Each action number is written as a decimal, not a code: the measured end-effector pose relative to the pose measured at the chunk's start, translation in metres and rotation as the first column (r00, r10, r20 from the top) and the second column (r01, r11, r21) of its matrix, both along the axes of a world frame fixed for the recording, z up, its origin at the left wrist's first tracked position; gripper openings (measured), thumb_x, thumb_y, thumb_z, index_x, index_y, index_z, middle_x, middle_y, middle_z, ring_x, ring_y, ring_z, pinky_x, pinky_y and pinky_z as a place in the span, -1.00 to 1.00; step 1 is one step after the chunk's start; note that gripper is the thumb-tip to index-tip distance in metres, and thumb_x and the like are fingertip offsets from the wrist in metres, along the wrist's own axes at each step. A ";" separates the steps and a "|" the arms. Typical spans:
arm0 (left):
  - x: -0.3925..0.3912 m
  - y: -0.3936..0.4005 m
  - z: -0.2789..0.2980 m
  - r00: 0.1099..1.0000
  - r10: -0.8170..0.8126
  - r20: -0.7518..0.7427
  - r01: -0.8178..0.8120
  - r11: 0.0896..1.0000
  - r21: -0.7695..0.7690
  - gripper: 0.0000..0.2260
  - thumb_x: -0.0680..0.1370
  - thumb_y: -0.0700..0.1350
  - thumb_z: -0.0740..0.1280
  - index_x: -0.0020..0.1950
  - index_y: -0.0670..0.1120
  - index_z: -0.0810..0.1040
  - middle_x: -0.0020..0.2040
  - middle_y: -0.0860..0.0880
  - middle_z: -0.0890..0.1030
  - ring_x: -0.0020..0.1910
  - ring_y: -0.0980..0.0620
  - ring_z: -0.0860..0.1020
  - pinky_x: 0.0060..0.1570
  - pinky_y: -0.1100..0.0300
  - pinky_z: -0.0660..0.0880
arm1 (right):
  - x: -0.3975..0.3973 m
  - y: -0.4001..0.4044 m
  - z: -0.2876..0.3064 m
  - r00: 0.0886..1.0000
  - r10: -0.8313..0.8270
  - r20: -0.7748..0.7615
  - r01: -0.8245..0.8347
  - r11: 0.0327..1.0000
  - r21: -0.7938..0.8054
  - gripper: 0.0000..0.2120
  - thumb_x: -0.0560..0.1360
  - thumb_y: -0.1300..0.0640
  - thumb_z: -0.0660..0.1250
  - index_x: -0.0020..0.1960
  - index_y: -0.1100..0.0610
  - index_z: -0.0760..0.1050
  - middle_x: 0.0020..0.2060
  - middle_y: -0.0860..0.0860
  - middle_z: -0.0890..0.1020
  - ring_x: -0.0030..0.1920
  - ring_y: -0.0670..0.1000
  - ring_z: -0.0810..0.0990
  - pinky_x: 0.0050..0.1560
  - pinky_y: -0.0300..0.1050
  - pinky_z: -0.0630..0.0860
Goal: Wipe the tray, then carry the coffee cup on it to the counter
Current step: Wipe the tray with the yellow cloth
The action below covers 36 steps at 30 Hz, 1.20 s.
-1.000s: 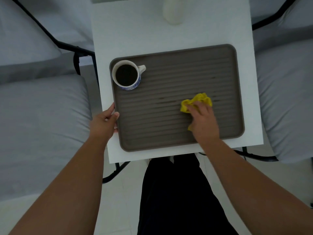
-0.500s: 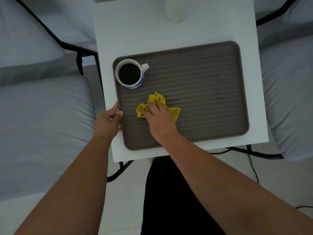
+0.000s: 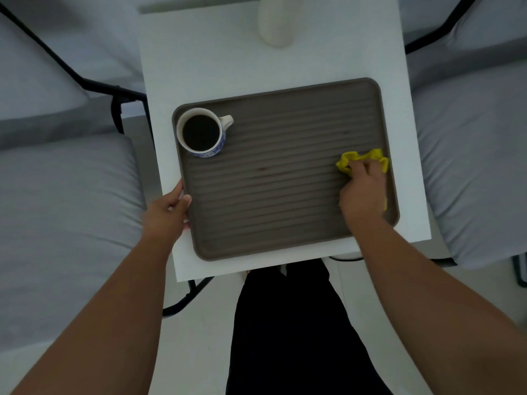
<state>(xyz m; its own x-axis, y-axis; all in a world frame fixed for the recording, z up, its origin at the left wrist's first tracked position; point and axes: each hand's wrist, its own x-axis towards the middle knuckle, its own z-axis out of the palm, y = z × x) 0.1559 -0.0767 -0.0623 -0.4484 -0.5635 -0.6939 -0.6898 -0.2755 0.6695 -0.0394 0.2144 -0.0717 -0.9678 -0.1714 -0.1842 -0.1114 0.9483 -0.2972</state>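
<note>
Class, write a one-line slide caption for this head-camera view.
Right hand wipes the tray with a yellow cloth; left hand steadies its edge beside a full cup.

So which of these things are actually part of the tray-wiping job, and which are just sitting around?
Part of the job:
- brown ridged tray
- coffee cup, full, at the tray's far left corner
- yellow cloth, under the right hand
- left hand, steadying the tray's left edge

Just lying about:
- white table
- white vase-like object
- grey cushions
</note>
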 end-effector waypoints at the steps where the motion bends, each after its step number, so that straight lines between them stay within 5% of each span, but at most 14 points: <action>1: 0.000 0.000 0.000 1.000 0.002 0.003 -0.002 1.000 0.006 -0.62 0.60 -0.17 0.26 0.40 0.10 0.42 0.14 -0.03 0.61 -0.01 -0.02 0.62 0.09 0.00 0.56 | 0.009 -0.013 -0.002 1.000 0.012 -0.016 -0.012 1.000 -0.003 -0.55 0.31 0.34 0.18 0.16 0.23 0.55 0.12 0.32 0.52 0.07 0.36 0.49 0.10 0.15 0.46; 5: -0.002 0.000 0.001 1.000 0.020 0.007 -0.020 1.000 0.022 -0.62 0.60 -0.18 0.26 0.39 0.11 0.43 0.10 0.00 0.63 -0.03 0.02 0.63 0.04 0.06 0.58 | 0.053 -0.062 -0.005 0.979 0.200 -0.037 -0.201 0.979 -0.038 -0.56 0.28 0.26 0.13 0.10 0.22 0.57 -0.01 0.31 0.55 -0.08 0.33 0.54 0.03 0.12 0.51; 10: -0.004 0.002 0.003 1.000 0.026 0.008 -0.027 1.000 0.017 -0.61 0.61 -0.19 0.25 0.41 0.08 0.41 0.08 0.00 0.61 -0.08 0.07 0.61 -0.15 0.23 0.62 | 0.086 -0.097 0.007 0.901 0.432 0.045 -0.429 0.901 -0.065 -0.48 0.32 0.19 -0.01 0.13 0.17 0.57 0.02 0.21 0.58 -0.06 0.26 0.56 -0.13 0.02 0.55; 12: -0.004 0.002 0.004 1.000 0.029 0.001 -0.029 0.999 0.016 -0.61 0.61 -0.21 0.25 0.42 0.05 0.40 0.08 -0.02 0.61 -0.11 0.08 0.61 -0.23 0.28 0.61 | 0.071 -0.088 0.007 0.867 0.495 0.059 -0.493 0.869 -0.047 -0.52 0.36 0.20 0.07 0.20 0.16 0.54 0.08 0.22 0.56 0.03 0.28 0.54 -0.05 0.07 0.57; 16: -0.004 0.002 0.005 1.000 0.012 -0.001 -0.012 1.000 0.014 -0.61 0.61 -0.21 0.24 0.43 0.03 0.39 0.11 -0.06 0.60 -0.13 0.07 0.61 -0.21 0.27 0.61 | 0.016 -0.036 0.004 0.951 0.260 0.168 -0.270 0.962 0.038 -0.23 0.19 0.22 0.53 0.38 0.11 0.41 0.29 0.21 0.45 0.28 0.32 0.37 0.30 0.14 0.38; 21: -0.003 0.001 0.004 1.000 0.012 0.006 -0.012 1.000 -0.002 -0.61 0.61 -0.20 0.25 0.42 0.03 0.40 0.14 -0.07 0.60 -0.10 0.08 0.61 -0.16 0.21 0.60 | -0.028 0.005 0.006 0.996 -0.006 0.090 0.000 0.998 0.060 -0.34 0.31 0.35 0.42 0.39 0.17 0.38 0.35 0.22 0.39 0.31 0.29 0.33 0.28 0.10 0.32; 25: -0.001 0.002 0.000 0.999 0.030 0.021 -0.030 0.999 -0.019 -0.62 0.60 -0.18 0.27 0.40 0.08 0.42 0.14 -0.07 0.61 -0.06 0.03 0.62 0.07 0.00 0.57 | -0.011 -0.028 -0.002 0.995 -0.080 0.052 0.077 0.995 0.059 -0.47 0.36 0.37 0.27 0.33 0.20 0.43 0.27 0.24 0.45 0.29 0.31 0.34 0.37 0.10 0.18; 29: -0.002 0.001 -0.002 0.999 0.034 0.029 -0.034 0.999 -0.013 -0.61 0.60 -0.17 0.27 0.41 0.09 0.41 0.18 -0.06 0.60 -0.09 0.03 0.61 0.03 0.10 0.55 | 0.036 -0.077 -0.008 0.984 0.168 -0.055 -0.169 0.985 -0.022 -0.53 0.25 0.35 0.31 0.17 0.26 0.55 0.00 0.30 0.57 -0.02 0.37 0.53 0.14 0.18 0.48; 33: -0.001 0.000 -0.004 0.999 0.031 0.026 -0.031 0.999 -0.012 -0.62 0.60 -0.18 0.27 0.40 0.08 0.42 0.13 -0.07 0.61 -0.14 0.05 0.61 -0.10 0.14 0.62 | 0.083 -0.133 -0.002 0.888 0.461 -0.001 -0.460 0.886 -0.049 -0.54 0.36 0.21 0.10 0.19 0.18 0.55 0.03 0.20 0.59 -0.03 0.28 0.54 0.01 0.06 0.53; 36: -0.001 0.000 -0.005 0.999 0.021 0.038 -0.020 1.000 -0.018 -0.62 0.60 -0.18 0.27 0.39 0.10 0.43 0.14 -0.08 0.61 -0.11 0.00 0.61 0.05 -0.04 0.58 | 0.088 -0.153 0.007 0.777 0.629 0.026 -0.629 0.777 -0.007 -0.48 0.40 0.16 -0.06 0.19 0.15 0.55 0.07 0.12 0.59 0.00 0.22 0.54 -0.03 0.04 0.53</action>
<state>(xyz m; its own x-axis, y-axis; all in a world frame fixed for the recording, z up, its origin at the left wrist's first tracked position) 0.1550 -0.0770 -0.0675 -0.4101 -0.5847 -0.7000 -0.7091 -0.2783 0.6479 0.0482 0.0619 -0.0648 -0.6395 -0.7401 -0.2081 -0.6758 0.6702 -0.3067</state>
